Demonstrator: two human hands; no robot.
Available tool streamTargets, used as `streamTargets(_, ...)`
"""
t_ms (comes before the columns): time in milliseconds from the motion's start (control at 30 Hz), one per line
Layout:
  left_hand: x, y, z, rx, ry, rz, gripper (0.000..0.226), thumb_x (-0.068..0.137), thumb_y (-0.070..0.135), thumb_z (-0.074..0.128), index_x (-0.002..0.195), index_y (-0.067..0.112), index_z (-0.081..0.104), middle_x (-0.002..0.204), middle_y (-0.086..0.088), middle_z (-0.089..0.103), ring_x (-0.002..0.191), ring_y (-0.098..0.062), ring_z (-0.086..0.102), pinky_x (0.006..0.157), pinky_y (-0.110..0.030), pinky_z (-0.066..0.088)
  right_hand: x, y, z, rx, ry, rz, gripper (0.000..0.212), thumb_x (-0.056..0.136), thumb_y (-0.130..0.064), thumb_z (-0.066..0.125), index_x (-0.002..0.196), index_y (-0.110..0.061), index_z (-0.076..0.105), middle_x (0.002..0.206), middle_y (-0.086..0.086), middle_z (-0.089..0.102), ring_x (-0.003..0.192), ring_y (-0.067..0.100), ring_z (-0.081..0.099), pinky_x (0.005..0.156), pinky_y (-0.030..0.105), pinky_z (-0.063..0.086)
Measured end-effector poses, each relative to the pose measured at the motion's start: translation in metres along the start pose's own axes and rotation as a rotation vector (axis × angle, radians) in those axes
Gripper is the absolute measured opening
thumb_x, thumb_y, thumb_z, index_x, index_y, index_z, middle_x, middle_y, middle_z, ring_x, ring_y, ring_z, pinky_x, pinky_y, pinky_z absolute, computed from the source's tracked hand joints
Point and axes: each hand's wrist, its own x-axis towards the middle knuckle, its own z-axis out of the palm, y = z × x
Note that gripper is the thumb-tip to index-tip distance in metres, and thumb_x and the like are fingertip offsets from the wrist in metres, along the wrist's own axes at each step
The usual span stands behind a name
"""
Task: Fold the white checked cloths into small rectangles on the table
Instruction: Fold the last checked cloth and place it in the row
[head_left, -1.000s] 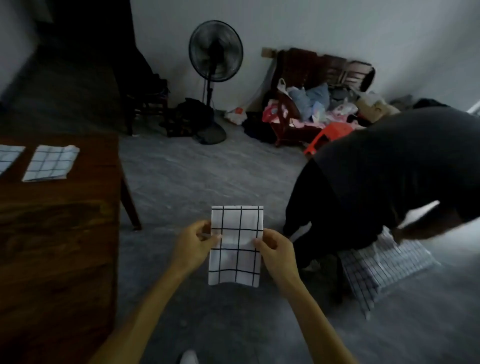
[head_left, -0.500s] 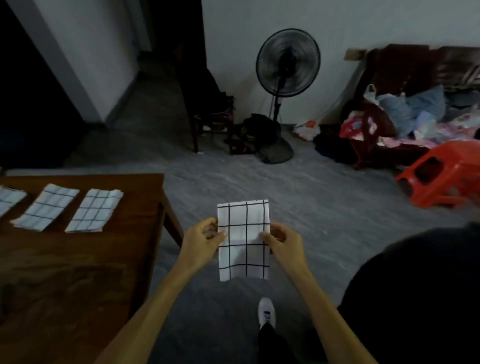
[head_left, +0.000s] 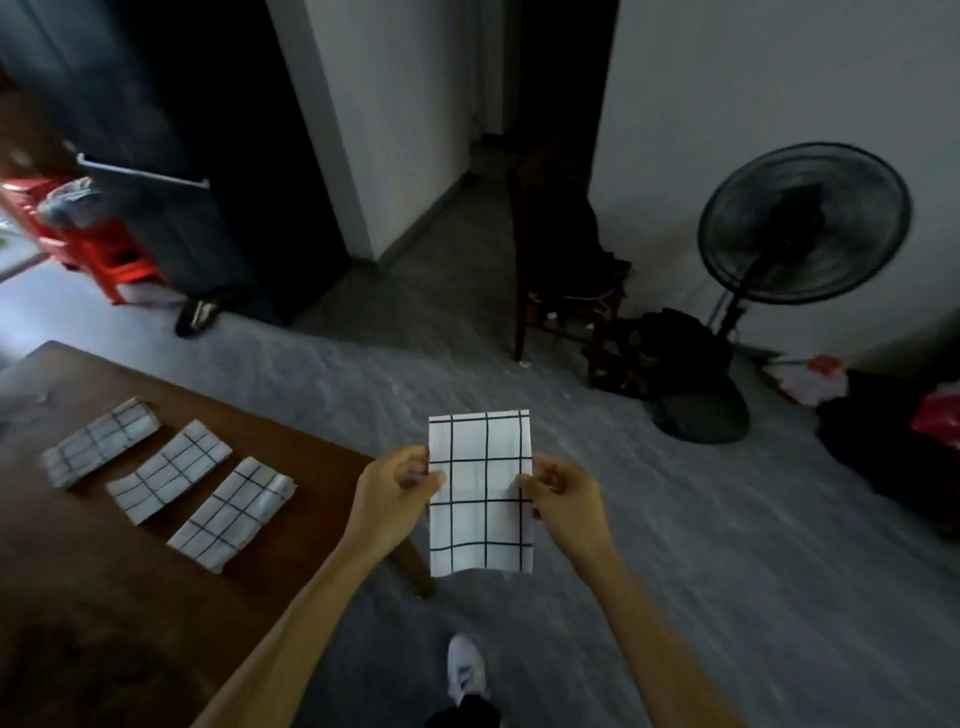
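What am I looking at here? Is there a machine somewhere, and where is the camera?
There is no machine. A person wears one wide-angle camera on the head, looking forward and down, so you see their own arms reaching out from the bottom of the picture. The left hand and the right hand each pinch one side edge of a white checked cloth, already folded into a rectangle and held up in the air over the grey floor. On the brown wooden table at the left lie three more folded checked cloths in a row: the far one, the middle one and the near one. A standing fan is by the wall, and a white shoe shows below.
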Motion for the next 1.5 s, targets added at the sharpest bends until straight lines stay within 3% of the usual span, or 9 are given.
streamTargets(200, 0.115, -0.042, -0.021, -0.016, 0.190, -0.034, 0.020, 0.084, 0.011, 0.067, 0.089, 0.030, 0.067, 0.082, 0.012, 0.070, 0.076, -0.002, 0.067, 0.066, -0.020, 0.054, 0.143, -0.021, 0.052, -0.136, -0.137, 0.000, 0.013, 0.088, -0.014, 0.066, 0.093, -0.024, 0.071, 0.085, -0.006, 0.073, 0.077, 0.008, 0.069, 0.060, 0.016, 0.051)
streamTargets(367, 0.211, -0.074, -0.057, -0.020, 0.316, -0.090, 0.007, 0.085, 0.012, 0.063, 0.086, 0.004, 0.064, 0.083, -0.010, 0.066, 0.074, -0.024, 0.065, 0.069, -0.044, 0.057, 0.255, -0.057, 0.101, -0.215, -0.230, 0.017, 0.012, 0.087, -0.017, 0.069, 0.099, -0.020, 0.068, 0.091, -0.004, 0.073, 0.082, 0.014, 0.070, 0.067, 0.027, 0.058)
streamTargets(500, 0.261, -0.079, -0.090, -0.254, 0.496, -0.159, 0.008, 0.084, 0.007, 0.067, 0.092, 0.010, 0.067, 0.086, -0.004, 0.068, 0.076, -0.016, 0.068, 0.068, -0.033, 0.059, 0.339, -0.089, 0.155, -0.276, -0.343, -0.068, 0.015, 0.085, -0.021, 0.072, 0.096, -0.028, 0.065, 0.094, -0.005, 0.071, 0.086, 0.010, 0.068, 0.074, 0.029, 0.058)
streamTargets(633, 0.299, -0.102, -0.124, -0.353, 0.629, -0.263, 0.022, 0.082, 0.014, 0.069, 0.103, 0.010, 0.065, 0.092, -0.007, 0.067, 0.081, -0.017, 0.069, 0.065, -0.032, 0.059, 0.408, -0.105, 0.219, -0.292, -0.536, -0.117, 0.014, 0.084, -0.022, 0.073, 0.092, -0.031, 0.065, 0.092, -0.006, 0.072, 0.086, 0.011, 0.069, 0.073, 0.029, 0.057)
streamTargets(767, 0.334, -0.128, -0.153, -0.297, 0.800, -0.351, 0.016, 0.083, 0.018, 0.069, 0.098, 0.015, 0.065, 0.090, -0.004, 0.066, 0.079, -0.016, 0.067, 0.061, -0.026, 0.056, 0.475, -0.107, 0.292, -0.267, -0.781, -0.122, 0.014, 0.084, -0.018, 0.072, 0.091, -0.029, 0.066, 0.090, -0.005, 0.073, 0.084, 0.011, 0.069, 0.064, 0.022, 0.052)
streamTargets(933, 0.376, -0.133, -0.190, -0.232, 1.059, -0.474, 0.025, 0.082, 0.030, 0.070, 0.102, 0.017, 0.065, 0.093, -0.002, 0.067, 0.081, -0.015, 0.067, 0.061, -0.026, 0.057, 0.544, -0.128, 0.382, -0.263, -1.095, -0.151, 0.018, 0.086, -0.016, 0.070, 0.098, -0.028, 0.066, 0.094, -0.002, 0.073, 0.086, 0.012, 0.070, 0.071, 0.025, 0.056)
streamTargets(1100, 0.404, -0.123, -0.224, -0.220, 1.287, -0.553, 0.044, 0.073, 0.063, 0.064, 0.098, 0.027, 0.064, 0.093, 0.006, 0.067, 0.087, -0.012, 0.065, 0.072, -0.034, 0.057, 0.580, -0.178, 0.464, -0.248, -1.410, -0.247, 0.018, 0.088, -0.011, 0.065, 0.099, -0.025, 0.065, 0.093, -0.002, 0.071, 0.085, 0.008, 0.068, 0.069, 0.019, 0.054)
streamTargets(1300, 0.416, -0.147, -0.280, -0.284, 1.553, -0.665, 0.028, 0.079, 0.036, 0.068, 0.104, 0.026, 0.059, 0.102, 0.005, 0.064, 0.095, -0.016, 0.063, 0.077, -0.036, 0.057, 0.582, -0.191, 0.570, -0.314, -1.619, -0.293, 0.018, 0.088, -0.011, 0.065, 0.103, -0.022, 0.067, 0.095, -0.001, 0.072, 0.088, 0.012, 0.068, 0.077, 0.027, 0.056)
streamTargets(1500, 0.401, -0.211, -0.353, -0.349, 1.745, -0.652, 0.023, 0.082, 0.022, 0.069, 0.095, 0.035, 0.056, 0.096, 0.012, 0.062, 0.092, -0.010, 0.061, 0.075, -0.031, 0.057, 0.549, -0.175, 0.693, -0.389, -1.702, -0.333, 0.020, 0.088, -0.008, 0.065, 0.100, -0.024, 0.066, 0.095, -0.005, 0.071, 0.088, 0.007, 0.068, 0.073, 0.019, 0.054)
